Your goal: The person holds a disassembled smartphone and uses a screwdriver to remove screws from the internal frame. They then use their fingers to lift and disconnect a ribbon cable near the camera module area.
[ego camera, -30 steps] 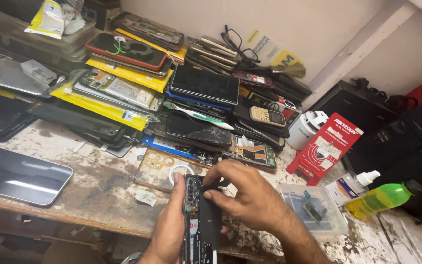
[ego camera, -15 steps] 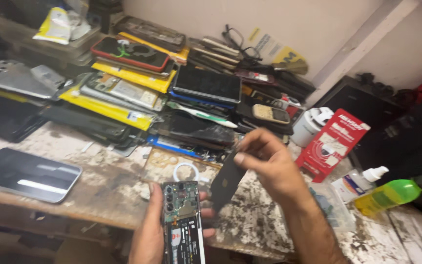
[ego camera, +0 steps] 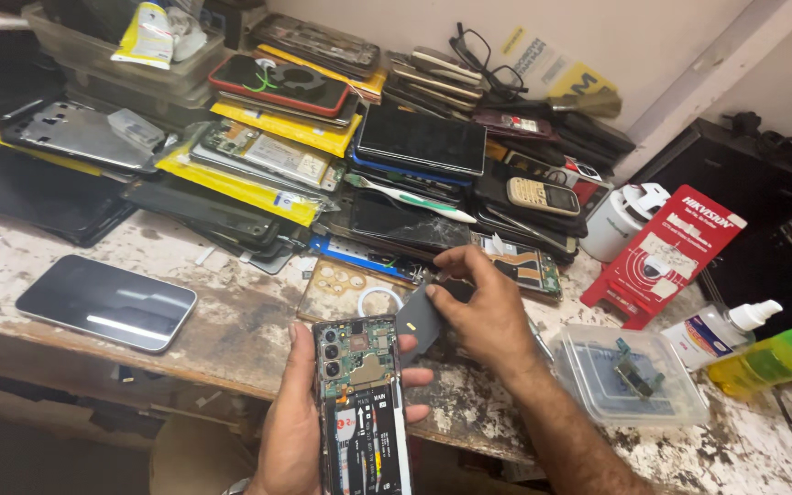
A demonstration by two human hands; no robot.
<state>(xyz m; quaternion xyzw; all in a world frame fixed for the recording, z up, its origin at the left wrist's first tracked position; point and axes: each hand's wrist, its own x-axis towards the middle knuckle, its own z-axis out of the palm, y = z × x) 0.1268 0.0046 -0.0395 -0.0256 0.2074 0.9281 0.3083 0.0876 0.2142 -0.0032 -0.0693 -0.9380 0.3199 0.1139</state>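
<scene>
The opened phone [ego camera: 361,403], back cover off and circuit board and black inner plates exposed, stands upright in the left hand [ego camera: 300,431], low at the near edge of the workbench [ego camera: 231,321]. The left palm cradles the phone from behind; the thumb lies along its left edge, and the fingertips wrap round the right edge, closed on the body.

The right hand [ego camera: 483,316] reaches in from the lower right, forearm angled up and wrist bent downward. Its thumb and fingers are pinched on a dark grey flat part [ego camera: 419,316], which hangs tilted just beside the phone's upper right corner; whether the two touch cannot be told.

Just beyond the right fingertips lies a small green circuit board [ego camera: 524,266], and beneath the pinched part a tan mat [ego camera: 346,286] with a white ring [ego camera: 378,298]. Well left of the left thumb rests a face-up phone with a glossy screen [ego camera: 107,301]. Right of the right wrist sits a clear plastic tray [ego camera: 630,385], then a white spray bottle [ego camera: 721,330] and a green bottle [ego camera: 776,357]. Behind all, stacked phones and parts [ego camera: 323,137] fill the bench's rear.
</scene>
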